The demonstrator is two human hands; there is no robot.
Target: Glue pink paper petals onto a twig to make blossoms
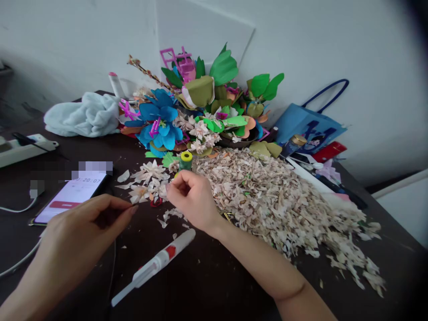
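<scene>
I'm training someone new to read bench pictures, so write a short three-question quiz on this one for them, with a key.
1. Multiple choice: which of these is nearest the right hand?
A) a green-and-yellow spool
B) a pale blue cloth
C) a blue bag

2. True or false: the phone lies nearer the left hand than the right.

3. Fill in the colour: the tube lying on the dark table, between the two forearms, carries a patch of ____.

Key: 1. A; 2. True; 3. red.
</scene>
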